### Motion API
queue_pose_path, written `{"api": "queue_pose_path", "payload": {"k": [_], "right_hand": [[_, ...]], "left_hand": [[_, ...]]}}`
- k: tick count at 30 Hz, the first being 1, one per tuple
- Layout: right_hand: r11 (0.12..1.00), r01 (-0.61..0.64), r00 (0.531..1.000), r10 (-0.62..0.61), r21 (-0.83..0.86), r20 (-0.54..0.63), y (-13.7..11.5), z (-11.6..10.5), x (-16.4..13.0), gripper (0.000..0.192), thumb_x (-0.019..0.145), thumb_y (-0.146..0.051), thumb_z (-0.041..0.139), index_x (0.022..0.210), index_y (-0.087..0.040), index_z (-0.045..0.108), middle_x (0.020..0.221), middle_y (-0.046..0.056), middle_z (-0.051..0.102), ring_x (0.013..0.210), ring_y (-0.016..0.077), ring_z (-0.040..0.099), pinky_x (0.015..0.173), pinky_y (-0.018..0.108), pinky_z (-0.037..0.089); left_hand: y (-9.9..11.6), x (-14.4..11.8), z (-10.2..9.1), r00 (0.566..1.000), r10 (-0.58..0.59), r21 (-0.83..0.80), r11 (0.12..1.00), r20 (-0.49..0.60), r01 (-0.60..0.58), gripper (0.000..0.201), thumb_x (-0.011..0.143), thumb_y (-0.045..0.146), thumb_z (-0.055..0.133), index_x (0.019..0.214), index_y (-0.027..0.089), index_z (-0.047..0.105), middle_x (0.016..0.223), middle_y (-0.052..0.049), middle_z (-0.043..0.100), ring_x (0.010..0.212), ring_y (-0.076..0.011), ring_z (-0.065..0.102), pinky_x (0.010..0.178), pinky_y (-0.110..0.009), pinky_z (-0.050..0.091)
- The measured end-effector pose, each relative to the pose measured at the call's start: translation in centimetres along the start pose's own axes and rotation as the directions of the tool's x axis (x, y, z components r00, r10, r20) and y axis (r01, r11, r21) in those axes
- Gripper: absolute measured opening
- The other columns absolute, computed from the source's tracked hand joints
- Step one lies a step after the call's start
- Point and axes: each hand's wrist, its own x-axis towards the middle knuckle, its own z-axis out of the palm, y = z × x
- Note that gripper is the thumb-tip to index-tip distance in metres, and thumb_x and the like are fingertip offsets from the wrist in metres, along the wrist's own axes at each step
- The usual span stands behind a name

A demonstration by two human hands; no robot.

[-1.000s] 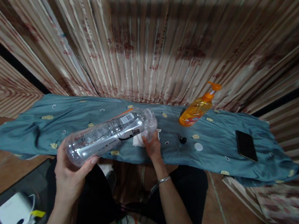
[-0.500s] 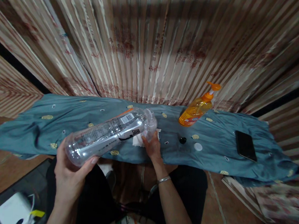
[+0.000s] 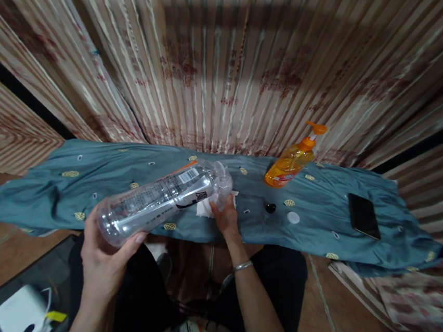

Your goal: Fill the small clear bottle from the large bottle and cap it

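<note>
The left hand (image 3: 104,264) gripped the base of a clear plastic bottle (image 3: 163,198) tilted toward one o'clock over the blue cloth (image 3: 87,174), apparently steadying it, while the right hand (image 3: 226,219) pinched its neck beside a white tissue (image 3: 205,207).

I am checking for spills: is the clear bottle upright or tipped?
Tipped. The clear bottle lies nearly sideways, base in the left hand, neck at the right hand.

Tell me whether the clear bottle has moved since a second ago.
No. The bottle keeps its tilt in the left hand, its neck still level with the white tissue on the cloth.
</note>
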Motion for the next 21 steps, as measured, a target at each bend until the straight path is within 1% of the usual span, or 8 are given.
{"api": "queue_pose_path", "payload": {"k": [2,5,8,11,17,21], "right_hand": [[1.0,-0.008,1.0,0.008,-0.007,0.003,0.02,-0.01,-0.01,0.063,0.096,-0.048,0.073,0.148,-0.015,0.063,0.14,0.024,0.082,0.134,0.0453,0.08,0.114,0.064,0.065],[1.0,0.003,1.0,-0.003,-0.003,0.012,0.06,-0.06,-0.01,0.061,0.097,-0.049,0.073,0.147,-0.016,0.064,0.138,0.023,0.082,0.132,0.045,0.081,0.111,0.062,0.066],[1.0,0.011,1.0,-0.011,-0.01,0.013,0.09,-0.09,-0.01,0.059,0.097,-0.05,0.072,0.145,-0.017,0.065,0.136,0.022,0.082,0.131,0.0446,0.081,0.11,0.061,0.067],[1.0,0.009,1.0,-0.009,-0.023,0.01,0.09,-0.09,-0.02,0.059,0.097,-0.05,0.072,0.146,-0.016,0.065,0.137,0.023,0.082,0.132,0.0453,0.081,0.111,0.063,0.066],[1.0,0.009,1.0,-0.009,-0.013,0.012,-0.14,-0.13,-0.01,0.059,0.097,-0.047,0.074,0.146,-0.017,0.064,0.139,0.023,0.081,0.133,0.0456,0.08,0.113,0.068,0.065],[1.0,0.007,1.0,-0.007,0.001,0.009,-0.25,-0.14,-0.01,0.061,0.096,-0.046,0.074,0.147,-0.014,0.065,0.137,0.023,0.081,0.133,0.0457,0.08,0.112,0.065,0.066]], "left_hand": [[0.02,-0.01,0.05,1.0,0.006,0.006,1.0,-0.009,-0.006,0.103,0.042,0.052,0.114,0.136,0.028,0.08,0.133,-0.006,0.083,0.118,-0.0289,0.077,0.11,-0.041,0.065],[0.09,-0.02,0.13,1.0,0.016,0.017,1.0,-0.017,-0.015,0.101,0.043,0.051,0.114,0.136,0.029,0.08,0.135,-0.007,0.082,0.122,-0.0316,0.078,0.113,-0.045,0.065],[0.11,-0.02,0.15,1.0,0.013,0.018,1.0,-0.015,-0.013,0.1,0.044,0.051,0.114,0.136,0.03,0.081,0.135,-0.008,0.083,0.121,-0.0315,0.078,0.111,-0.044,0.065],[0.04,0.0,0.09,1.0,0.007,0.016,1.0,-0.015,-0.007,0.103,0.042,0.051,0.114,0.137,0.029,0.08,0.135,-0.008,0.083,0.119,-0.03,0.077,0.109,-0.042,0.065],[0.08,0.05,0.09,1.0,0.02,0.037,0.999,0.0,-0.02,0.104,0.044,0.055,0.114,0.136,0.026,0.078,0.134,-0.009,0.082,0.122,-0.0332,0.078,0.112,-0.046,0.065],[0.21,0.09,0.26,1.0,0.026,0.035,0.999,0.003,-0.026,0.102,0.045,0.056,0.114,0.136,0.026,0.078,0.135,-0.009,0.082,0.12,-0.0326,0.078,0.109,-0.046,0.067]]}}
